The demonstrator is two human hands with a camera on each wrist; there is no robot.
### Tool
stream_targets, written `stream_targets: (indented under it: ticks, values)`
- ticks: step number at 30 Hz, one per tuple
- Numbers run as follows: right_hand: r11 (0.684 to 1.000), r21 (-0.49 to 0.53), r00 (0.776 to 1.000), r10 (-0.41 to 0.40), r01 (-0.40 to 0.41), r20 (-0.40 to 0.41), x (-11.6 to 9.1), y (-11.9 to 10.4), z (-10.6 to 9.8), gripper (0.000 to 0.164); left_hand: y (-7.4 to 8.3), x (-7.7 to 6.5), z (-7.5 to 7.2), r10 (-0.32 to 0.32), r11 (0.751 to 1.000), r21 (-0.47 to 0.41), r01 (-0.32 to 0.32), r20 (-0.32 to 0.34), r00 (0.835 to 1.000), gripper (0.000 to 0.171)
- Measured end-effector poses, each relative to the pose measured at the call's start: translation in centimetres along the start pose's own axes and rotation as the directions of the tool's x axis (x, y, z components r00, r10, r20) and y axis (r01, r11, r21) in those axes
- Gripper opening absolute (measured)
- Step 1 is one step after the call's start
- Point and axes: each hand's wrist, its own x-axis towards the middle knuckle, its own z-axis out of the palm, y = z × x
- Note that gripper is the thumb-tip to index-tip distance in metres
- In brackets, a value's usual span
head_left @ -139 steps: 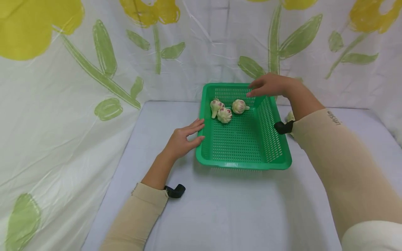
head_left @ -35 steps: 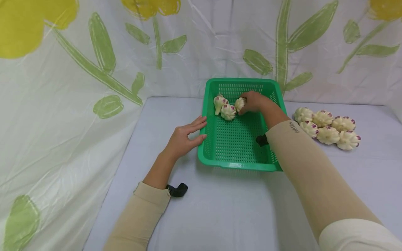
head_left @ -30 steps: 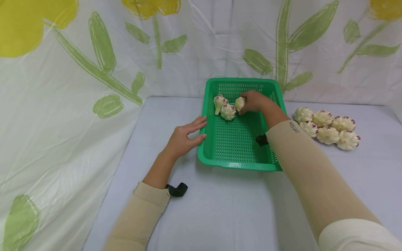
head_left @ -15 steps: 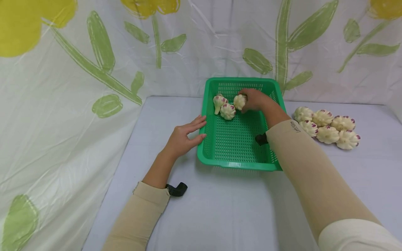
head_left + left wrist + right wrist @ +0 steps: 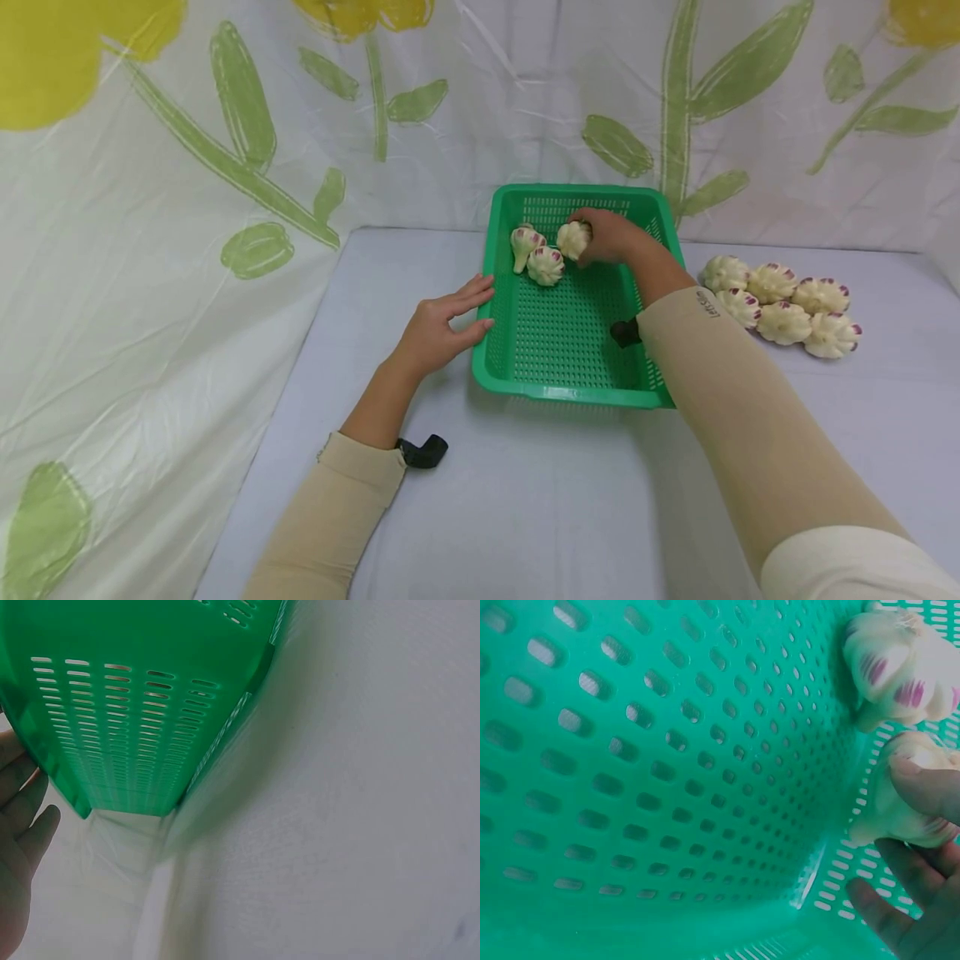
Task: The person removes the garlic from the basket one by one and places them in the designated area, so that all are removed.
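Note:
A green plastic basket (image 5: 573, 395) with slotted walls stands on the table. Inside, near its back left corner, lie two purple-streaked white garlic bulbs, one by the wall (image 5: 526, 243) and another garlic bulb (image 5: 546, 266) just in front. My right hand (image 5: 609, 237) reaches in over the right side and grips a third garlic bulb (image 5: 573, 241); in the right wrist view its thumb (image 5: 922, 784) lies on top of this bulb and fingers curl beneath. With fingers extended, my left hand (image 5: 438, 332) touches the basket's left rim at the fingertips.
Right of the basket, several more garlic bulbs (image 5: 783, 322) sit in two close rows, partly beside my right sleeve (image 5: 750, 400). A white sheet with painted flowers hangs behind and left of the table (image 5: 555, 500).
My right hand has come down from above the back right rim into the basket and taken hold of a garlic bulb, which has since shifted slightly backward. My left hand keeps its place.

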Motion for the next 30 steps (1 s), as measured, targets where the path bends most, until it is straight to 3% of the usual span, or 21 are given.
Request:
stream_targets:
  ticks: [30]
  values:
    - [0.999, -0.021, 0.999, -0.044, 0.045, 0.015, -0.05, -0.09, 0.05, 0.072, 0.03, 0.02, -0.04, 0.002, 1.000, 0.015, -0.002, 0.004, 1.000, 0.045]
